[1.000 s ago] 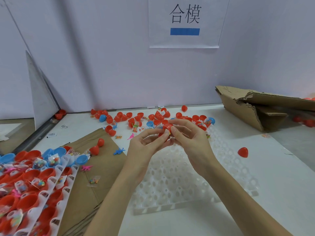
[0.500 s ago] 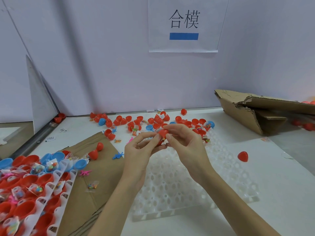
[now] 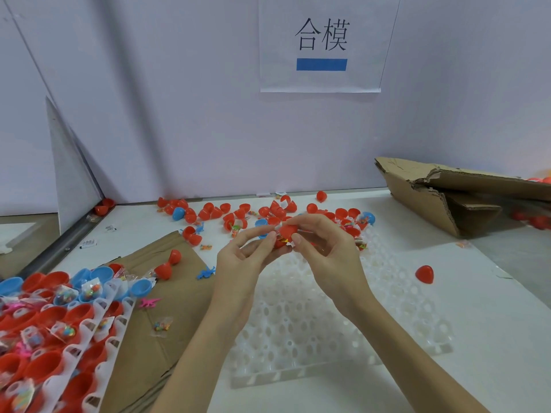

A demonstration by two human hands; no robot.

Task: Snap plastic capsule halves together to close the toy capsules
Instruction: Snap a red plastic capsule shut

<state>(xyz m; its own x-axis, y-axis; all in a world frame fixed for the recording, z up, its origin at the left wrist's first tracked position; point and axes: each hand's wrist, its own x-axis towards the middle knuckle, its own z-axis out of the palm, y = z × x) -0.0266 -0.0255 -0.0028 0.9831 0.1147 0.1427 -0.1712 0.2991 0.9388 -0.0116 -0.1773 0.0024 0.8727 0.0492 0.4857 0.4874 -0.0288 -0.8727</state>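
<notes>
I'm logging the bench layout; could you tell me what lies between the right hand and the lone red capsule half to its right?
In the head view, only the clear tray's edge and bare tabletop lie between the right hand and the lone red capsule half.

At frame centre your 2 hands (image 3: 286, 257) hold a capsule (image 3: 286, 234) above the empty tray (image 3: 328, 332). Loose halves (image 3: 238, 211) lie behind it. The filled tray (image 3: 98, 320) sits lower left, cardboard sheet (image 3: 167, 293) between, torn box (image 3: 447, 198) upper right.
</notes>
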